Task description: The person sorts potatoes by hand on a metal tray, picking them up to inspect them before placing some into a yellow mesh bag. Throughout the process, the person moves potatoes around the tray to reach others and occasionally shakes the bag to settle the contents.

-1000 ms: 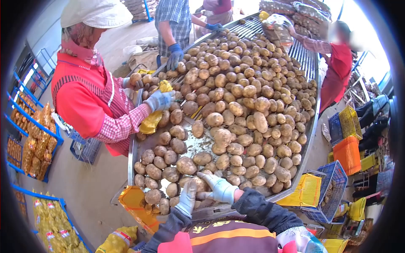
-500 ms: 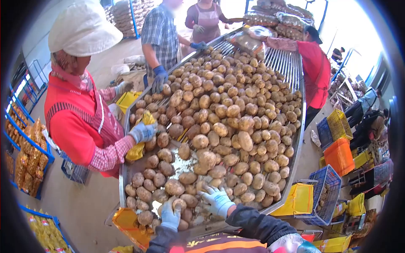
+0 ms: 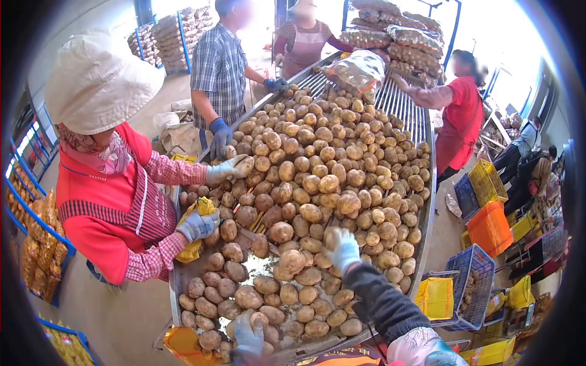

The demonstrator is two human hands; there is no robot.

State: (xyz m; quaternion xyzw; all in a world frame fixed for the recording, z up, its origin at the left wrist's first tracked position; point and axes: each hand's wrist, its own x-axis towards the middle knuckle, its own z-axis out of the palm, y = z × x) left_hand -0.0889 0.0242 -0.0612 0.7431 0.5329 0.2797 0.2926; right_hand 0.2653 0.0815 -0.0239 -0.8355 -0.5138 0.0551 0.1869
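Potatoes (image 3: 332, 183) lie heaped across a metal sorting table (image 3: 262, 266). My left hand (image 3: 248, 335), in a pale grey-blue glove, is low at the near end, closed around a potato (image 3: 259, 319). Just beyond it rest more loose potatoes, and an orange mesh bag (image 3: 183, 344) hangs at the near left corner. My right hand (image 3: 344, 250), gloved alike, reaches out over the middle of the heap; motion smears its fingers against the potatoes there.
On the left, a co-worker in red (image 3: 104, 213) holds a yellow mesh bag (image 3: 198, 213) and touches potatoes. Other people stand around the far end, by a filled clear bag (image 3: 359, 70). Blue crates (image 3: 470, 268) and an orange crate (image 3: 490, 226) stand to the right.
My right hand has moved forward from the near end onto the heap. My left hand has stayed low with its potato. The red-clad co-worker's other hand now reaches onto the potatoes.
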